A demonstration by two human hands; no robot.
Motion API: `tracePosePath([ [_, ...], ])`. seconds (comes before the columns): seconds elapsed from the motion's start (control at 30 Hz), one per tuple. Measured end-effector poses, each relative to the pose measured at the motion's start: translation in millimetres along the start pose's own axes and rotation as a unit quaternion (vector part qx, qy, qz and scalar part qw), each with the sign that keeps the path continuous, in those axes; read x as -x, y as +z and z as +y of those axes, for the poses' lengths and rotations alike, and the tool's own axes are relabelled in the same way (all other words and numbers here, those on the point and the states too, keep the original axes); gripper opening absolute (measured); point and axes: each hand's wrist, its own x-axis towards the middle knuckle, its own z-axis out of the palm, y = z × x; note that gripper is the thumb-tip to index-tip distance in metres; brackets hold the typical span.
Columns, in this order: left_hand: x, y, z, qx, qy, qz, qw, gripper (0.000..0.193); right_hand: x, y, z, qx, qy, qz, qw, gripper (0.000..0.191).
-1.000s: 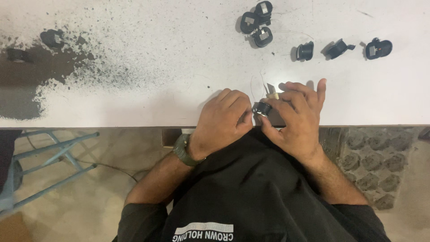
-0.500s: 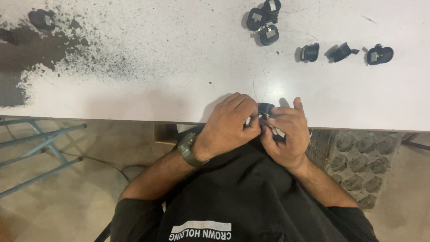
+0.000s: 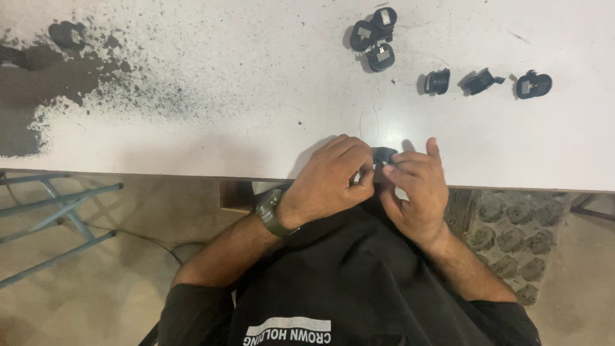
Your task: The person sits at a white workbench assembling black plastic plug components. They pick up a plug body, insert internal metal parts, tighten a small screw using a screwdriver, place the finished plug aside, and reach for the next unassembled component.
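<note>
Right at the near edge of the white table [image 3: 192, 138], both hands meet around a small black plastic part [image 3: 384, 154]. Left hand [image 3: 330, 179], a green wristwatch [image 3: 272, 211] on its wrist, curls its fingers closed onto the part from the left; right hand [image 3: 416, 189] pinches it from the right with fingertips pressed together. Far across the table lie a cluster of three similar black parts [image 3: 373, 37] and, to the right, three more in a row [image 3: 483, 82]. Dark powder [image 3: 77, 77] spreads at far left.

Left hand [image 3: 333, 176] and right hand [image 3: 415, 189] meet fingertip to fingertip, fingers curled. Both forearms angle inward, elbows bent.
</note>
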Motion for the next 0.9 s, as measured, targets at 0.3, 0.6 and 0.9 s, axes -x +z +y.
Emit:
tracePosePath([
  [0.3,-60,-31,-21,-0.233,-0.024,0.01,0.972,0.035,-1,-49,39,0.037,0.076,0.109,0.99,0.028],
  [0.6,-120,9,-29,-0.254,-0.056,0.075,0.963,0.05,3,-58,29,0.056,0.084,0.083,0.991,0.025],
  [0.9,-37,15,27,-0.201,-0.004,0.006,0.98,0.031,7,-76,26,0.068,0.075,0.011,0.995,0.031],
])
